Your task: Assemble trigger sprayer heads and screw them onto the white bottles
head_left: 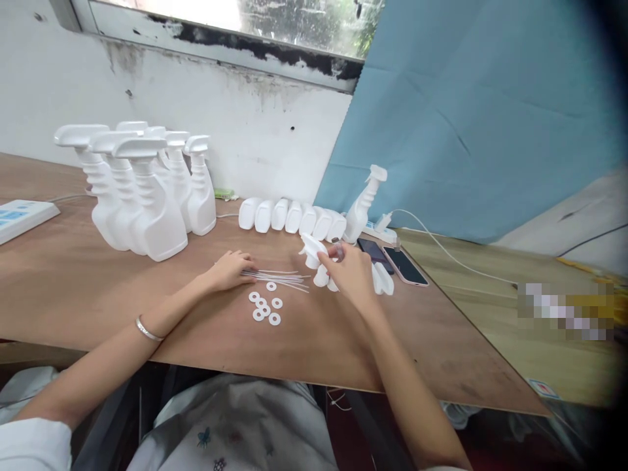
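My right hand [349, 269] is closed around a white trigger spray head [313, 251], held just above the table. Under and beside that hand lie other white spray heads [383, 280], partly hidden by it. My left hand [234, 269] rests at the left ends of a bundle of thin white dip tubes [282, 280], with its fingers curled and pinched on them. How many tubes it grips is hidden. Close in front of the tubes lie several flat white ring washers [263, 307].
Several assembled white spray bottles [157, 216] stand at the left. Along the wall lies a row of white bottles [294, 217], with one spray bottle [362, 208] upright at its right end. Two phones [406, 267] and a power strip [385, 232] sit at the right edge.
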Available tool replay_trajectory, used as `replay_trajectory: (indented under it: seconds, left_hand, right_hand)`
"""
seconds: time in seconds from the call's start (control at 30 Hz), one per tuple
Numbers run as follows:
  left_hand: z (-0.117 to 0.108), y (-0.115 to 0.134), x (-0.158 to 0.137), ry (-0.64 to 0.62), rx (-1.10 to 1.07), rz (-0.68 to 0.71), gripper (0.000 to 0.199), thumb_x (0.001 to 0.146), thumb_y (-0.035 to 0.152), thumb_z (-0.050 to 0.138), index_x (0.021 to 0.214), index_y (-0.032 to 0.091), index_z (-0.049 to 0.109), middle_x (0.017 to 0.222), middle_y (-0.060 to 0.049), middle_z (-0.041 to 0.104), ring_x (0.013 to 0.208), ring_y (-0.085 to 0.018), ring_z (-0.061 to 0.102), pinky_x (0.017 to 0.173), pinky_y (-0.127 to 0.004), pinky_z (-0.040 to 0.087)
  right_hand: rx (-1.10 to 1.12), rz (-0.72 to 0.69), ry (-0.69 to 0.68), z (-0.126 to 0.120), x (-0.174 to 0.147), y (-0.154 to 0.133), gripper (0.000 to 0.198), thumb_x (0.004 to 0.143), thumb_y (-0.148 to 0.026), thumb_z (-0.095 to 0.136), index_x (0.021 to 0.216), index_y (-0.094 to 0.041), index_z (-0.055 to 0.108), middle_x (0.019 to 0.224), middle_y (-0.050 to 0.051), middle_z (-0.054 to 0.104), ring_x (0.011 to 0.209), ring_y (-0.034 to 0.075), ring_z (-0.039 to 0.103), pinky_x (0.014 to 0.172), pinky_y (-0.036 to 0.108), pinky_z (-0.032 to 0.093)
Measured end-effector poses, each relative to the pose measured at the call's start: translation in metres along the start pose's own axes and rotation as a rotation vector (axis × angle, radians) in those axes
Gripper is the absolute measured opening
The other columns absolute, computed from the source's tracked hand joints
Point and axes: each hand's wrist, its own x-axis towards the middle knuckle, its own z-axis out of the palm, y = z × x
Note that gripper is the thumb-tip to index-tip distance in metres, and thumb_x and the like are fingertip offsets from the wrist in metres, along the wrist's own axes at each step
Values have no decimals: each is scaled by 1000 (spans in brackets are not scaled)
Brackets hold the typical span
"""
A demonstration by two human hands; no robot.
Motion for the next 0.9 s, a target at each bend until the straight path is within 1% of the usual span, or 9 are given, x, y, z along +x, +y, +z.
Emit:
replay_trajectory:
  seconds: [0.07, 0.13, 0.23, 0.33, 0.4, 0.57, 0.73, 0.83, 0.9]
  left_hand:
    - [-4, -1, 0, -21, 51, 3, 27, 80, 40, 47, 92, 25, 66, 96, -4, 63, 92, -21, 55, 75, -29, 36]
    - [-10, -4, -1, -61, 62, -13, 24, 79, 36, 49, 86, 24, 68, 89, -3, 64, 83, -18, 57, 69, -26, 36]
    - [-20, -14, -3, -134, 47, -85, 20, 74, 34, 53, 81, 25, 70, 86, -2, 66, 73, -15, 59, 60, -23, 36]
    - [-28, -20, -7, -175, 49, -146, 19, 70, 33, 54, 78, 25, 69, 87, -1, 67, 73, -16, 59, 57, -22, 35]
    - [-30, -20, -9, -176, 47, -151, 20, 69, 32, 52, 80, 25, 67, 85, -1, 66, 75, -17, 59, 58, -23, 36]
    - [-28, -9, -10, -143, -5, -85, 34, 67, 33, 52, 99, 22, 58, 94, -3, 62, 82, -18, 57, 67, -24, 40]
    - [-22, -5, -6, -139, 14, -53, 33, 70, 36, 50, 96, 20, 58, 94, -6, 59, 86, -20, 55, 71, -27, 40]
    - [-19, -6, -4, -141, 22, -49, 34, 71, 37, 49, 98, 20, 58, 94, -6, 58, 86, -21, 55, 71, -28, 40]
    - [-18, -6, -5, -140, 27, -52, 34, 71, 38, 49, 98, 20, 58, 94, -7, 57, 86, -21, 54, 71, -28, 40]
  right_hand:
    - [-84, -64, 37, 6, -1, 5, 19, 72, -32, 51, 66, -17, 60, 79, 7, 63, 72, 20, 57, 66, 30, 39]
    - [-138, -101, 68, 16, -2, 9, 20, 74, -31, 50, 70, -16, 62, 100, 10, 60, 82, 22, 57, 70, 32, 40]
    - [-219, -89, 43, 31, -7, 11, 24, 77, -30, 47, 76, -14, 64, 116, 12, 51, 85, 22, 57, 71, 34, 42]
    - [-307, -119, 5, 37, -12, 8, 27, 80, -28, 44, 80, -12, 65, 119, 14, 49, 92, 25, 54, 74, 36, 43]
    - [-357, -137, -5, 38, -17, 6, 28, 80, -27, 42, 82, -11, 65, 118, 15, 49, 98, 28, 50, 73, 37, 44]
    - [-433, -126, -62, 37, -24, 2, 27, 78, -27, 45, 86, -11, 65, 119, 19, 47, 100, 32, 45, 63, 37, 46]
    - [-463, -101, -58, 36, -26, 3, 28, 78, -31, 47, 91, -12, 63, 113, 20, 49, 97, 31, 46, 63, 36, 46]
    - [-465, -106, -49, 38, -25, 5, 33, 80, -36, 45, 96, -11, 60, 115, 20, 48, 99, 33, 45, 62, 36, 45]
    - [-450, -107, -68, 39, -24, 4, 33, 82, -35, 43, 94, -11, 61, 116, 19, 48, 100, 33, 45, 64, 37, 45]
